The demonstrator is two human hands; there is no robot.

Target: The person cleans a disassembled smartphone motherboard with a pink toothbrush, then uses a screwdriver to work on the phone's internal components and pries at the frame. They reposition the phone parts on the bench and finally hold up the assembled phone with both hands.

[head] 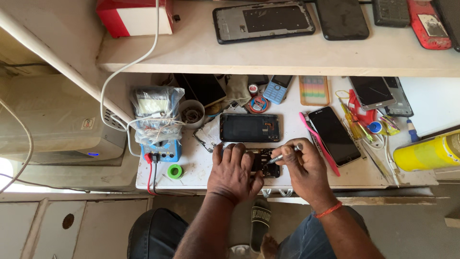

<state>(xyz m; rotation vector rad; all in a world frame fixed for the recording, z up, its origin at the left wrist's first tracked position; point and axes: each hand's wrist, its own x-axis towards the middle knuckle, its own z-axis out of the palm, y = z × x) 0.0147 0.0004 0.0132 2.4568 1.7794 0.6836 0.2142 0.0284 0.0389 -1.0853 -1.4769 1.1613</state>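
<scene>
Opened black phone body [262, 163] lies near the front edge of the white workbench [287, 177], pinned flat under the left hand [234, 170]. Right hand [303, 168] pinches a slim silver screwdriver [282, 154], its tip on the phone.

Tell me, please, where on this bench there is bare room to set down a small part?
The bench is bare between the green tape roll and the left hand, and along the front edge right of the right hand, below the black phone. It is crowded around the yellow can, the screwdrivers and the multimeter.
</scene>
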